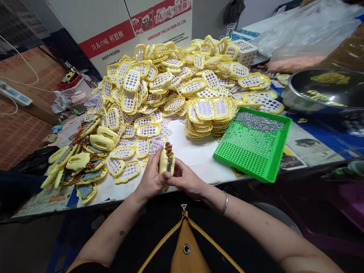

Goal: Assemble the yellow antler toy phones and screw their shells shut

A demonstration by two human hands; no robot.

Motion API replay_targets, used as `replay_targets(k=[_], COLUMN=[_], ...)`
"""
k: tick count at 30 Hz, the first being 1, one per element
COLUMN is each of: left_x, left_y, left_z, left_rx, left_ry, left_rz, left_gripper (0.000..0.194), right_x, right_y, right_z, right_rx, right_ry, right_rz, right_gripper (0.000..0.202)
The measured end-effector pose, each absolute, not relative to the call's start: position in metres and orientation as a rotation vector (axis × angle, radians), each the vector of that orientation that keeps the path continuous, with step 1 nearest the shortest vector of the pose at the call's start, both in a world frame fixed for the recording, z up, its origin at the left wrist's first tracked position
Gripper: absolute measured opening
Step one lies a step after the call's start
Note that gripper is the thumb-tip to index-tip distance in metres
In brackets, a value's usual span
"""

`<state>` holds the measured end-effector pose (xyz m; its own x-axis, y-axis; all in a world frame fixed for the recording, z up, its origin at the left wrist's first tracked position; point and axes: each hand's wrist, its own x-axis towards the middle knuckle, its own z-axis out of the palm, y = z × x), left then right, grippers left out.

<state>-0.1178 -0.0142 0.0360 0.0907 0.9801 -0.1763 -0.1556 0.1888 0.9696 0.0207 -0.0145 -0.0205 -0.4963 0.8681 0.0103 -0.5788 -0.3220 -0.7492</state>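
Supporting table (199,153): its pale top lay beneath the held casing and ran out toward nine and three o'clock.
Heap of yellow-rimmed perforated plates (170,81): it rose at twelve o'clock.
Pile of casings (78,161): these lay at nine o'clock, some with grey inner faces showing.
Steel bowl (290,94): it stood at two o'clock.
Green perforated tray (244,148): it sat between two and three o'clock.
Left hand (153,172): its fingers wrapped the casing's left side, the thumb across the near face.
Right hand (183,175): its thumb and fingertips closed in on the casing's lower right edge.
Yellow plastic casing (164,163): held on edge at centre, it looked light and stiff; its smooth, rounded sides could probably twist, so gripping both long edges seemed best.
Brown knobbly piece (168,148): poking out at the casing's twelve o'clock, it looked easily snagged and a poor handhold.
Screws (258,122): tiny and silvery, they filled the tray's far end.
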Motion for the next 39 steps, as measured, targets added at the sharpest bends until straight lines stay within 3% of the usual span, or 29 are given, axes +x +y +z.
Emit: replay_targets(k=[5,11,21,29,36,39], left_x=[-0.107,-0.097,-0.1,-0.11,-0.1,-0.099], left_y=[-0.017,-0.014,-0.012,-0.01,-0.018,-0.021], left_z=[0.032,0.028,0.033,0.03,0.032,0.032], left_rx=[1.231,0.983,1.048,0.712,0.658,0.624], left_ry=[1.257,1.313,1.16,1.0,1.104,1.069], left_rz=[1.047,1.067,1.038,0.99,1.06,1.006], left_gripper=[0.056,0.047,0.055,0.048,0.045,0.046], right_x=[0.022,0.023,0.024,0.039,0.045,0.046], right_y=[-0.016,-0.017,-0.017,-0.019,-0.029,-0.032], right_z=[-0.028,-0.032,-0.031,-0.027,-0.001,0.006], right_rx=[-0.582,-0.582,-0.581,-0.436,-1.277,-1.285], right_ry=[-0.848,-0.814,-0.906,-1.138,-1.81,-1.958], right_rz=[1.924,1.937,1.954,1.987,1.331,1.19], right_gripper=[0.087,0.084,0.083,0.061,0.049,0.041])
